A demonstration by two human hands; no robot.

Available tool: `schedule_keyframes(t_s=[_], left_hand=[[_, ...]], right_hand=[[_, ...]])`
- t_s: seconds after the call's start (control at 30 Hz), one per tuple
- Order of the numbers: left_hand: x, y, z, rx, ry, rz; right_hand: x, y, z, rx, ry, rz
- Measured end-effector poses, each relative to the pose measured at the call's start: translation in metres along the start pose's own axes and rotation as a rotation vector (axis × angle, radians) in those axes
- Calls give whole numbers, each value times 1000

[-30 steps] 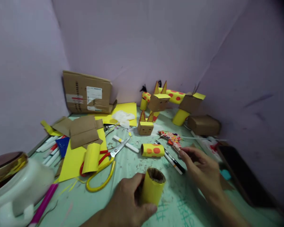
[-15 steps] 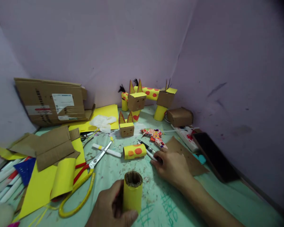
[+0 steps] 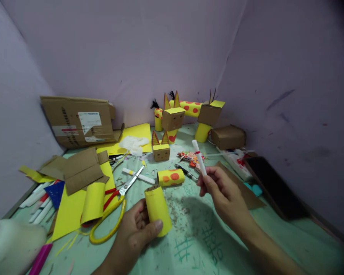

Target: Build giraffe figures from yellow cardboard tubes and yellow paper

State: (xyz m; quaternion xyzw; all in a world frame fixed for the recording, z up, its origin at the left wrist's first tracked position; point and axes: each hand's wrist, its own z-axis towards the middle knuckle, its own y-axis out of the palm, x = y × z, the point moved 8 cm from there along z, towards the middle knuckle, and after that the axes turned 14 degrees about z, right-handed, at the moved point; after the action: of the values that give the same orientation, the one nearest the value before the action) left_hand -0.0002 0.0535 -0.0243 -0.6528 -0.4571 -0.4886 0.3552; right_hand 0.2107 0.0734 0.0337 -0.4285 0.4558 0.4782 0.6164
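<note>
My left hand (image 3: 133, 233) grips a yellow paper-covered cardboard tube (image 3: 157, 209), tilted with its open end up and away from me. My right hand (image 3: 221, 191) is raised above the green mat (image 3: 206, 244) and pinches a white marker (image 3: 199, 157) that points upward. Just beyond the tube lies a second yellow tube with orange spots (image 3: 171, 177). A black pen (image 3: 185, 172) rests on the mat near my right hand.
Yellow-handled scissors (image 3: 114, 208), a white marker (image 3: 138, 175), yellow paper (image 3: 71, 210) and cardboard scraps (image 3: 81, 172) lie left. Spotted cardboard animals (image 3: 186, 114) and a small box head (image 3: 161, 151) stand at the back. A dark phone (image 3: 272, 187) lies right. A white jar (image 3: 11, 246) sits bottom left.
My right hand has lifted a white marker off the mat. My left hand has tilted the yellow tube, which stood upright before.
</note>
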Motion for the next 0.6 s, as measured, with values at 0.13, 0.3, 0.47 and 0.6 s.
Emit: schedule_keyframes(t_s=[0.13,0.3,0.47,0.6], left_hand=[[1,7,0,-60,8,-36],[6,12,-2,-85,30,60],[9,17,-10,-59,111,314],[9,19,-12,-53,131,380]], right_hand=[[17,24,-7,-83,122,400],[30,29,-13,-34,237,629],[23,17,-15,45,154,622],[20,17,-11,3,102,534]])
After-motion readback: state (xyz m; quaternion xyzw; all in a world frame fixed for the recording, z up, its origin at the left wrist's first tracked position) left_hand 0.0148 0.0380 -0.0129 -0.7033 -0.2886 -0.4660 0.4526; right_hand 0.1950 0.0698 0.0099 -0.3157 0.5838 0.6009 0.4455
